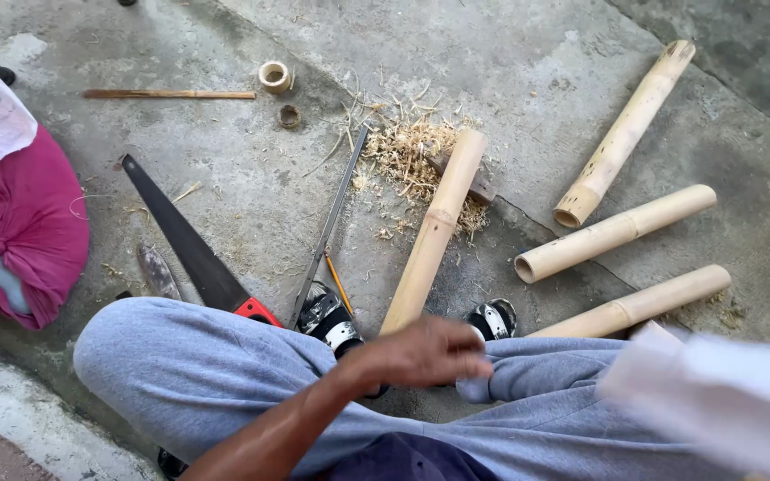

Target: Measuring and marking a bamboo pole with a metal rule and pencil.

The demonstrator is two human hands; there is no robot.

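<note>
Left hand point(425, 352) reaches across the lap, fingers loosely curled.

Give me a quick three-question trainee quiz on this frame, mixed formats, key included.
1. Count: how many bamboo poles lie to the right of the pole that rests on the wood block?
2. True or false: the handsaw lies on top of the shavings pile.
3. Multiple choice: the left hand is closest to
A. the lower end of the propped pole
B. the small bamboo ring
C. the pink cloth bundle

Key: 1. three; 2. false, it lies on bare concrete, blade partly under the knee; 3. A
</note>
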